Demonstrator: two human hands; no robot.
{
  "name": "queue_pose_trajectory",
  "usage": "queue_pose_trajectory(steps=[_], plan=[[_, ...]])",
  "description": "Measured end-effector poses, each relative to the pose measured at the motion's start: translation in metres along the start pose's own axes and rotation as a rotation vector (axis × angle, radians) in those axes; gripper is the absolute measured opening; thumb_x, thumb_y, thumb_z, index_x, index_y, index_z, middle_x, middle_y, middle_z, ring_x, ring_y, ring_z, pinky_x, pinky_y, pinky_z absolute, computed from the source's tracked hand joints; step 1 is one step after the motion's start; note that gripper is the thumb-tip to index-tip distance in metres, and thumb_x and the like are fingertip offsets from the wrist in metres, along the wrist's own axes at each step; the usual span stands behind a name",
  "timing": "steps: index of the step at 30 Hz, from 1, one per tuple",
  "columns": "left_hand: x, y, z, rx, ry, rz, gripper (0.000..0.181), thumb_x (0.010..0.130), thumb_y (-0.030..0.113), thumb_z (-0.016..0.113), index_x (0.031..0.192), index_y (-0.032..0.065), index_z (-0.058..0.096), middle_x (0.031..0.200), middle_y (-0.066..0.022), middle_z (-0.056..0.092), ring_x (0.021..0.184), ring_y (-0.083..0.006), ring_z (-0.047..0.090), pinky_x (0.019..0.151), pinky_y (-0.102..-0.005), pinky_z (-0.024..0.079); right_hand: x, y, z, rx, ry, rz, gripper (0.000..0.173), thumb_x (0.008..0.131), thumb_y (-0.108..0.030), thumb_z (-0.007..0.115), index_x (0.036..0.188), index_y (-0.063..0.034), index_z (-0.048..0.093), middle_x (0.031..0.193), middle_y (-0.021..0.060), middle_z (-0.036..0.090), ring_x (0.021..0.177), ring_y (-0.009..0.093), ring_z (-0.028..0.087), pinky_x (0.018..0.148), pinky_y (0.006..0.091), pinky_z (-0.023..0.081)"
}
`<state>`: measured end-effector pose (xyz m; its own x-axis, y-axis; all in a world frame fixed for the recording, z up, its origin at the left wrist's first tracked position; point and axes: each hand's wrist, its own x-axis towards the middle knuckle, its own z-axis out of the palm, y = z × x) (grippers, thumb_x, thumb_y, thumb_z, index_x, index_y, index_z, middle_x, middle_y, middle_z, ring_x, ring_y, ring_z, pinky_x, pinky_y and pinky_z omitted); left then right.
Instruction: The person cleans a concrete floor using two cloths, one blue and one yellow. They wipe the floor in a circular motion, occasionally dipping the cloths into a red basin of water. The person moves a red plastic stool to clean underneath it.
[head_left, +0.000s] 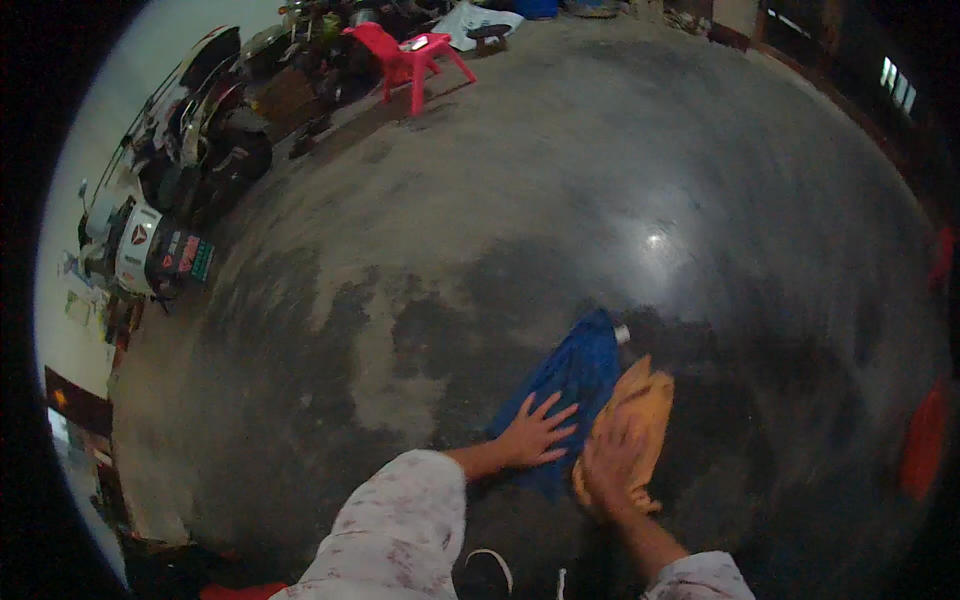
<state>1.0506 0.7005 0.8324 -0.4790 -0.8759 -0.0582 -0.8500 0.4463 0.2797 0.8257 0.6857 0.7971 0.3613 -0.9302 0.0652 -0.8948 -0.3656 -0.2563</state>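
Note:
A blue cloth (570, 367) with a small white tag lies on the concrete floor in front of me. My left hand (536, 435) rests flat on it with its fingers spread. Just to the right is a folded orange-yellow cloth (656, 397), partly against the blue one. My right hand (615, 450) lies on top of this cloth, palm down; whether its fingers grip any fabric cannot be told. Both forearms come from white patterned sleeves at the bottom of the view.
A red plastic chair (431, 56) stands at the upper left, beside parked motorbikes (217, 142) along the wall. A scooter (142, 247) is at the far left. Behind the chair lies a white sack (465, 22). A red object (924, 442) is at the right rim.

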Motion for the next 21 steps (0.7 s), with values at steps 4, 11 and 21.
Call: queue_pose_trajectory(steps=[4, 11, 21], plan=[[-0.143, 0.01, 0.002, -0.028, -0.083, -0.153, 0.049, 0.097, 0.05, 0.056, 0.139, 0.0249, 0.059, 0.167, -0.0056, 0.024, 0.153, -0.0379, 0.016, 0.112, -0.075, 0.014, -0.042, -0.061, -0.014, 0.067, -0.113, -0.369, 0.058, 0.094, -0.041, 0.058, 0.144, -0.012, 0.053, 0.16, 0.0167, 0.033, 0.15, 0.041, 0.022, 0.116, 0.0679, 0.011], [-0.149, 0.079, 0.031, -0.057, 0.118, -0.581, 0.046, 0.089, 0.05, 0.065, 0.125, 0.0231, 0.07, 0.154, -0.0073, 0.044, 0.15, -0.0417, 0.021, 0.109, -0.0773, 0.015, -0.015, -0.065, -0.021, 0.069, -0.305, -0.573, 0.057, 0.09, -0.038, 0.062, 0.142, -0.016, 0.056, 0.161, 0.0125, 0.033, 0.145, 0.043, 0.03, 0.114, 0.0667, 0.017], [-0.025, 0.024, -0.007, -0.046, 0.303, -0.771, 0.049, 0.085, 0.042, 0.068, 0.129, 0.0206, 0.067, 0.15, -0.0093, 0.048, 0.149, -0.0419, 0.023, 0.115, -0.0709, 0.014, 0.103, -0.064, -0.03, 0.057, -0.191, -0.389, 0.071, 0.087, -0.03, 0.061, 0.152, -0.0086, 0.041, 0.164, 0.0131, 0.026, 0.146, 0.043, 0.027, 0.115, 0.0643, 0.019]])
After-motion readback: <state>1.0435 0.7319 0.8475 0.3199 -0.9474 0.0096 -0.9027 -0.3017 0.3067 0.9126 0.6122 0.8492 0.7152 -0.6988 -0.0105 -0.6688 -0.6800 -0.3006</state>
